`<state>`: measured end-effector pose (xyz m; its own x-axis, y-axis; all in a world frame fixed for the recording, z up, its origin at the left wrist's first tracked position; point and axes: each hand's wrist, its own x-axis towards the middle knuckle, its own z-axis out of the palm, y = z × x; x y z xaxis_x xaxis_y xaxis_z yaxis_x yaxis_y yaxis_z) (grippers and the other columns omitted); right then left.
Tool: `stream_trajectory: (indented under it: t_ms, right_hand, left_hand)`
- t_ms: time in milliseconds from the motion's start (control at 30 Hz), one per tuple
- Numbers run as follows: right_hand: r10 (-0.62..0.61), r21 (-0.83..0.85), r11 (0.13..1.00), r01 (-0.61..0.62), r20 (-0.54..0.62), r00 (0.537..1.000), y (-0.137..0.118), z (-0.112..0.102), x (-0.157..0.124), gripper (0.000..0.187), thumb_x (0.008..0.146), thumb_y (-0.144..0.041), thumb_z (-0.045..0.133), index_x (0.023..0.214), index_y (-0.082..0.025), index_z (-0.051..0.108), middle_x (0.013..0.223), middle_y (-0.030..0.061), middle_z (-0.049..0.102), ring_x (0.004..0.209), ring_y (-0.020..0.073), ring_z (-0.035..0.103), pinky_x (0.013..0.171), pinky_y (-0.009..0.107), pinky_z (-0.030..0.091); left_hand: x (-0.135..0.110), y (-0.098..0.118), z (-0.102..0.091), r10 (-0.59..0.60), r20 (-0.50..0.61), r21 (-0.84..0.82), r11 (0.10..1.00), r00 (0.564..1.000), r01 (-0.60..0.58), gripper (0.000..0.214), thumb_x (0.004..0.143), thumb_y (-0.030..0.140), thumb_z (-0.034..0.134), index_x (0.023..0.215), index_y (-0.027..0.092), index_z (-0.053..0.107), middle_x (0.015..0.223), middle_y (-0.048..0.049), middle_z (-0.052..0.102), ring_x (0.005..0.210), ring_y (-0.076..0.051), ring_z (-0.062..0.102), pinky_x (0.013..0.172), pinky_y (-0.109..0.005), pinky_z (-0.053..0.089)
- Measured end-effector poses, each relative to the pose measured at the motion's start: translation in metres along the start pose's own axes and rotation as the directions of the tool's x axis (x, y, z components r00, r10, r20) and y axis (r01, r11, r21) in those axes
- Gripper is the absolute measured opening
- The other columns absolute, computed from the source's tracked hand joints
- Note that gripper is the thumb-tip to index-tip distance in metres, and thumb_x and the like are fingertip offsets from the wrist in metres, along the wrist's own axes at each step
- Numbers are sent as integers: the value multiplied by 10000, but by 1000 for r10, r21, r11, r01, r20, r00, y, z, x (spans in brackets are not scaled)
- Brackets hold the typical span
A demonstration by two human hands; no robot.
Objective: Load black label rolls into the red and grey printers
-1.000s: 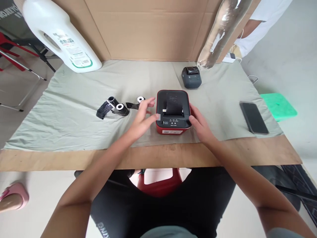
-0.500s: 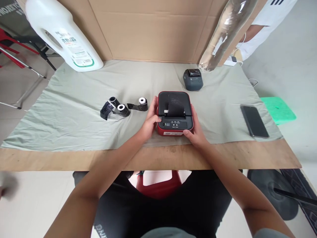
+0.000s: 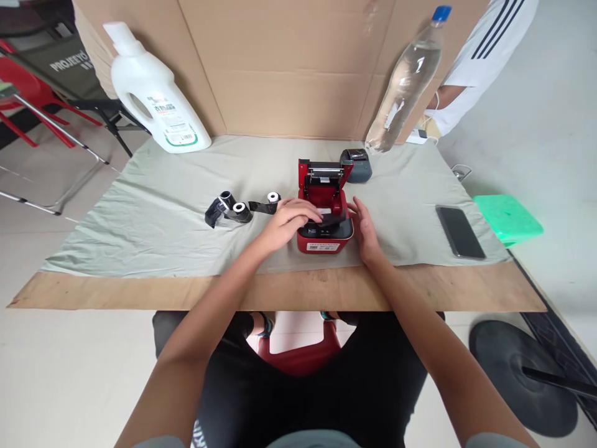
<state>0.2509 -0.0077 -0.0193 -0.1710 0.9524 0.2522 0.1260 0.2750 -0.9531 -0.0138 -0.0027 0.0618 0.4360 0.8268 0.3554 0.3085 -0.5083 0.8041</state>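
In the head view a red and black label printer [image 3: 321, 247] sits on the cloth near the front edge of the table, its lid [image 3: 325, 169] raised. A black strip [image 3: 330, 219] lies across its front part, partly covered by fingers. My left hand [image 3: 288, 223] reaches over the printer's left side, fingers stretched out above the open compartment at the strip; whether they touch it is unclear. My right hand [image 3: 366, 233] is open beside the printer's right wall, fingers apart and close to it. Three black rolls lie left of the printer, one of them a single roll [image 3: 273, 198] near my left hand.
A smaller dark printer [image 3: 359, 165] stands behind the red one. At the back are a white detergent jug [image 3: 161, 102], a cardboard panel [image 3: 284, 68] and a water bottle [image 3: 405, 87]. A phone [image 3: 461, 232] and a green plastic item [image 3: 508, 218] are right. Another person's sleeve [image 3: 489, 43] shows behind the panel.
The printer's lid has swung up from closed. My left hand moved from its side to over the opening; my right hand loosened from its right side. The view has shifted.
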Motion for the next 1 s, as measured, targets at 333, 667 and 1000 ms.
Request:
stream_trajectory:
  t_ms: [333, 667, 1000]
  right_hand:
    - [72, 181, 982, -45, -146, 987, 0, -1, 6, 742, 929, -762, 495, 1515, -307, 507, 1322, 80, 645, 1009, 207, 693, 840, 357, 591]
    - [89, 166, 984, -64, -151, 985, -3, 0, 9, 758, 878, -786, 561, 1448, -286, 554, 1152, 69, 665, 856, 191, 666, 764, 355, 574]
    - [6, 34, 999, -1, -145, 989, -8, 2, 3, 664, 939, -742, 513, 1408, -276, 568, 1143, 68, 675, 886, 208, 663, 773, 373, 581]
  left_hand:
    - [89, 14, 1, -350, 285, 637, 765, 892, 97, 101, 705, 149, 744, 798, 165, 779, 945, -167, 777, 1028, -357, 731, 902, -396, 524]
    - [82, 30, -1, -310, 315, 632, 773, 897, 45, 197, 646, 158, 725, 839, 187, 746, 834, -96, 769, 822, -276, 709, 747, -330, 521]
    - [36, 70, -41, -80, 133, 229, 972, 988, 47, 292, 749, 305, 793, 991, 180, 688, 1025, -42, 709, 914, -200, 624, 795, -304, 462]
